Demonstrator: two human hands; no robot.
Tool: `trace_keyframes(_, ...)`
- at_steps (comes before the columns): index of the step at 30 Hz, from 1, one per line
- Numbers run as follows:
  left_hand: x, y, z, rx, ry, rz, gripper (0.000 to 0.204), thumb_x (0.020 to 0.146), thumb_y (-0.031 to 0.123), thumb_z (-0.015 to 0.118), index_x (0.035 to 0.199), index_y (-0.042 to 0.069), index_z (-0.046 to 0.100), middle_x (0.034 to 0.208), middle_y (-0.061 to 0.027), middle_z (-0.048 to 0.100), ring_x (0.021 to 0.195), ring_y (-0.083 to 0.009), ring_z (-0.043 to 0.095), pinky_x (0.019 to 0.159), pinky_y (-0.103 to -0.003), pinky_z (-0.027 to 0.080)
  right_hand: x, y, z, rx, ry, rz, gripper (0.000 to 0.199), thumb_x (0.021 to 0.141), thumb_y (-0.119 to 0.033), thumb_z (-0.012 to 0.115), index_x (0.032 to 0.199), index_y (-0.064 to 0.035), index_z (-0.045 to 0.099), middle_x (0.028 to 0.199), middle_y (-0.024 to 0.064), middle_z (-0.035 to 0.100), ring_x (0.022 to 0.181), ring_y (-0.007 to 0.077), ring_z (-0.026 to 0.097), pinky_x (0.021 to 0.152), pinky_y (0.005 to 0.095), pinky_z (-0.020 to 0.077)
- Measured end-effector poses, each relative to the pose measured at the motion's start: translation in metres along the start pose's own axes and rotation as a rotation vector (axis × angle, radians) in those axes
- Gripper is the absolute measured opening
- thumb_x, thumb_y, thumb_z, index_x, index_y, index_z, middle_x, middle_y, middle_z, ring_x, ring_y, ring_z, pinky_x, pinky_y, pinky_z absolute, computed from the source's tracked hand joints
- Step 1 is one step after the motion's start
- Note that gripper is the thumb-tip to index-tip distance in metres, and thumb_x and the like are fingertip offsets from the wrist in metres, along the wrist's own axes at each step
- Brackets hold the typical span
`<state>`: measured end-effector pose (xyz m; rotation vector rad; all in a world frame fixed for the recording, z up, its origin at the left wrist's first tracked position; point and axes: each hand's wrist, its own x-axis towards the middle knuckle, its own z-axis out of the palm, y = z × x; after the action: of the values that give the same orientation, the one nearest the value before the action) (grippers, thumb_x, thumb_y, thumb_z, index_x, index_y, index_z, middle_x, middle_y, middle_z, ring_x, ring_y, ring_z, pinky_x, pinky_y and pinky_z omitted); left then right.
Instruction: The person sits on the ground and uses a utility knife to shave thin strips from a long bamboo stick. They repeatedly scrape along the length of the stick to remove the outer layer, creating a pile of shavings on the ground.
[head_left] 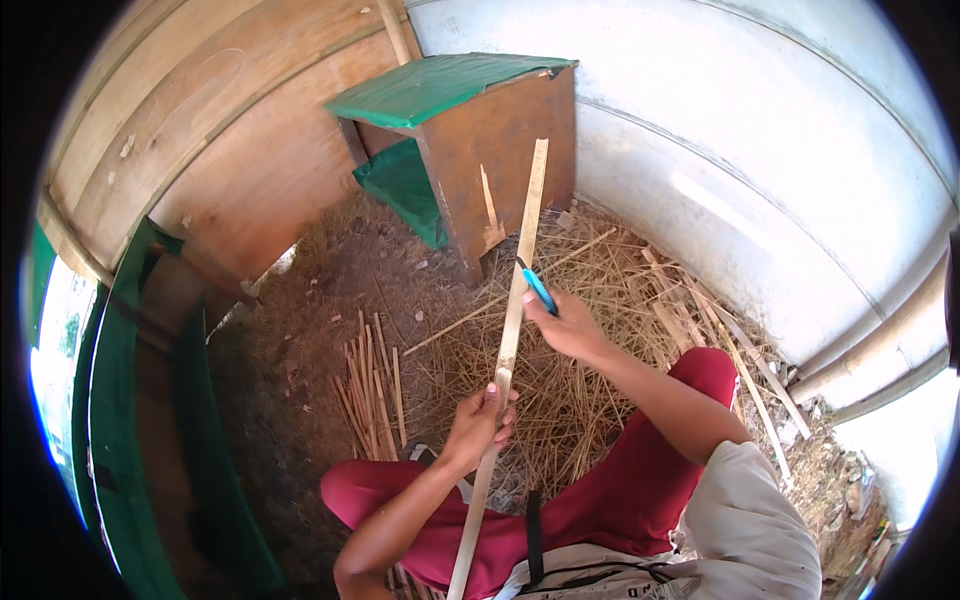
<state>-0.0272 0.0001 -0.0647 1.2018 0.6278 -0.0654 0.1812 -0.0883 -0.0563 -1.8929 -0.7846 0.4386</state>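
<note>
A long pale bamboo strip (pixel 524 240) runs from my lap up toward the far wall. My left hand (pixel 480 422) grips it low down, near my knees. My right hand (pixel 562 325) holds a knife with a blue handle (pixel 538 288), its blade laid against the strip's right edge about halfway up. My legs in red trousers are folded below the strip.
A bundle of thin split bamboo sticks (pixel 372 385) lies on the dirt floor to the left. Shavings and wider offcuts (pixel 700 320) litter the ground ahead and right. A wooden box with a green top (pixel 470 130) stands ahead. White wall on the right, plywood on the left.
</note>
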Motion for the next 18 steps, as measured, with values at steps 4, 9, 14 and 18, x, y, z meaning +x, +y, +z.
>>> trace_keyframes(4, -0.007, -0.007, -0.012, -0.073, 0.069, -0.069, 0.042, 0.107, 0.042, 0.035, 0.111, 0.003, 0.052, 0.072, 0.0003, 0.043, 0.052, -0.0071, 0.036, 0.046, -0.023, 0.033, -0.002, -0.028, -0.027, -0.278, -0.069, -0.098, 0.045, 0.104, -0.039, 0.038, 0.099, 0.0001, 0.059, 0.063, 0.0120, 0.058, 0.057, 0.0331, 0.058, 0.061, 0.0473, 0.0475)
trace_keyframes(9, -0.013, -0.018, -0.011, -0.055, 0.141, -0.107, 0.039, 0.107, 0.040, 0.038, 0.107, 0.003, 0.052, 0.069, 0.0015, 0.043, 0.049, -0.0054, 0.033, 0.042, -0.022, 0.030, -0.031, 0.018, 0.006, -0.378, -0.177, -0.083, 0.035, 0.096, -0.033, 0.051, 0.094, 0.0008, 0.060, 0.066, 0.0168, 0.062, 0.063, 0.0369, 0.063, 0.062, 0.0487, 0.0499)
trace_keyframes(14, -0.015, -0.034, -0.016, -0.021, 0.180, -0.084, 0.037, 0.106, 0.038, 0.041, 0.102, 0.004, 0.052, 0.066, 0.0021, 0.042, 0.047, -0.0043, 0.032, 0.040, -0.022, 0.027, -0.051, 0.037, 0.041, -0.470, -0.174, -0.329, 0.023, 0.083, -0.025, 0.062, 0.087, -0.0023, 0.064, 0.068, 0.0170, 0.064, 0.062, 0.0368, 0.065, 0.056, 0.0469, 0.0519)
trace_keyframes(18, -0.016, -0.037, -0.015, -0.023, 0.199, -0.090, 0.035, 0.107, 0.036, 0.040, 0.100, 0.004, 0.052, 0.065, 0.0025, 0.043, 0.045, -0.0036, 0.032, 0.038, -0.021, 0.027, -0.047, 0.051, 0.043, -0.615, -0.183, -0.368, 0.020, 0.082, -0.023, 0.065, 0.081, -0.0033, 0.066, 0.065, 0.0167, 0.064, 0.059, 0.0345, 0.065, 0.053, 0.0465, 0.0518)
